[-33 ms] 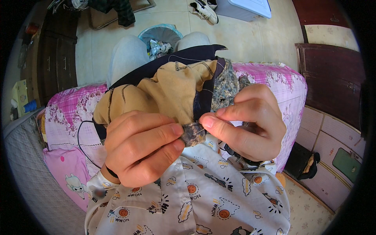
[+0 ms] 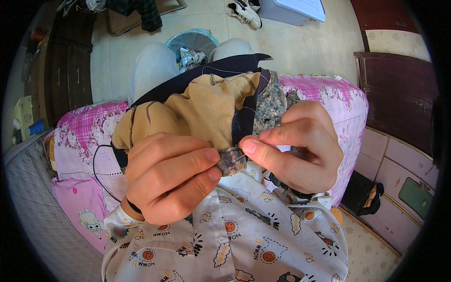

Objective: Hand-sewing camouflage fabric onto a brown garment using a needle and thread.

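A garment [image 2: 202, 110] with a tan inner side, dark stitched seams, a navy band and camouflage cloth lies bunched across my lap. My left hand [image 2: 171, 176] is closed on its near edge, pinching a camouflage strip [image 2: 234, 160] between thumb and fingers. Against the other end of that strip, my right hand [image 2: 300, 150] is closed in a pinch, thumb on forefinger. Whatever is between those fingertips is too small or hidden to make out. A thin pale line like thread crosses the strip by the right thumb. Another loose thread [image 2: 206, 68] curves over the navy cloth.
Beyond the garment, a lined blue bin [image 2: 192, 37] with crumpled wrappers stands between my knees. I sit on a pink-and-white floral cover [image 2: 324, 89]. Shoes [image 2: 246, 14] and a blue-lidded box [image 2: 291, 11] are on the floor. Dark red cabinets [image 2: 397, 94] stand right.
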Tool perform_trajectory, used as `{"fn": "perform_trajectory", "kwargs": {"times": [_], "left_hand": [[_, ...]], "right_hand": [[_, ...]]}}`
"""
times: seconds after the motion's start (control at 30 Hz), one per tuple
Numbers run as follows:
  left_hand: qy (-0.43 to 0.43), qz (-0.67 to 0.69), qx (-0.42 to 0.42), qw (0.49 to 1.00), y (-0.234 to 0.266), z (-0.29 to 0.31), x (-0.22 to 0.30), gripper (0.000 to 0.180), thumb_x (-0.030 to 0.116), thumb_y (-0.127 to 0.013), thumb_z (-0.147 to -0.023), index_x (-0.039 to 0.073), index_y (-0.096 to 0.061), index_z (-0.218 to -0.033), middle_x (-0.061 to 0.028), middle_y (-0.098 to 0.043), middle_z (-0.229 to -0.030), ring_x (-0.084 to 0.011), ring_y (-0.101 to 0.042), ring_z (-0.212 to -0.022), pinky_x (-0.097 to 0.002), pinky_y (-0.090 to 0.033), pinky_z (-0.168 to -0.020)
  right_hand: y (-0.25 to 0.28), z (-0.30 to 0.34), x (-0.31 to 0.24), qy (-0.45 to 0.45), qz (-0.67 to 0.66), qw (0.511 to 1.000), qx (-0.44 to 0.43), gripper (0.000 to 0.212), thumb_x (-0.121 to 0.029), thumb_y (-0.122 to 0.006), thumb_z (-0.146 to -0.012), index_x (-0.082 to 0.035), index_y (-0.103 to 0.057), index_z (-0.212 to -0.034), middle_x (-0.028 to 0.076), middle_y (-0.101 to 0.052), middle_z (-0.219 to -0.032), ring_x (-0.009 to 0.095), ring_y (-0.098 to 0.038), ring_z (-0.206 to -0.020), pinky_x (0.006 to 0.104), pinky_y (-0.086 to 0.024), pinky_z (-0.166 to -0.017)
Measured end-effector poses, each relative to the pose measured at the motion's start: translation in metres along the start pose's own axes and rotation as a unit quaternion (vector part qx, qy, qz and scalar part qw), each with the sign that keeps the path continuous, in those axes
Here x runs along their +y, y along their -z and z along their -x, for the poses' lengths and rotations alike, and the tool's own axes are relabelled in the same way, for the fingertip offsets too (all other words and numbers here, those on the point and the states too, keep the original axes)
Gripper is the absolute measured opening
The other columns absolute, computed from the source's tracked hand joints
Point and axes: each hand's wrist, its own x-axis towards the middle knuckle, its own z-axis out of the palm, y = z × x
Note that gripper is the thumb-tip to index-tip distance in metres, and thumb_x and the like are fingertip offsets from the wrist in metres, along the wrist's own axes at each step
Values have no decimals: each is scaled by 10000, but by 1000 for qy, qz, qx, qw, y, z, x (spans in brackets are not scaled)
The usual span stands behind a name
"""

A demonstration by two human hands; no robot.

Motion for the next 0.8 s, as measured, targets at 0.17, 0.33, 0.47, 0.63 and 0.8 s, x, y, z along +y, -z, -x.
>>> {"fn": "perform_trajectory", "kwargs": {"times": [0.17,0.33,0.47,0.63,0.8], "left_hand": [[-11,10,13,1000,-1,2,-3,210,33,-745,-645,-29,-640,-816,-167,-661,-889,-269,-651,-683,-279,-444,-444],[-4,14,0,1000,3,3,-4,208,31,-738,-654,-34,-640,-826,-172,-660,-894,-276,-653,-703,-284,-454,-454],[-14,9,11,1000,1,1,-4,216,31,-736,-653,-36,-639,-833,-173,-660,-900,-276,-652,-708,-284,-459,-460],[-19,9,13,1000,0,2,-7,217,35,-735,-649,-36,-639,-829,-175,-660,-880,-274,-650,-685,-284,-456,-450],[-25,7,12,1000,0,2,-7,214,38,-730,-652,-36,-642,-832,-179,-661,-871,-276,-649,-669,-286,-453,-441]], "right_hand": [[0,1,1,4,6,1000,-3,335,-57,-761,-458,16,-711,-781,64,-585,-726,202,-516,-618,282,-397,-481],[-4,3,3,18,16,1000,7,341,-64,-765,-455,14,-713,-783,65,-585,-724,203,-513,-613,282,-389,-476],[-2,1,1,11,20,1000,13,336,-59,-771,-462,14,-715,-785,64,-585,-726,205,-512,-612,283,-381,-471],[-5,3,4,5,14,1000,22,320,-112,-818,-496,-23,-748,-796,56,-591,-733,173,-464,-613,263,-310,-497],[-6,4,3,0,8,1000,24,316,-114,-813,-505,-22,-748,-800,54,-594,-735,169,-463,-613,257,-309,-498]]}}
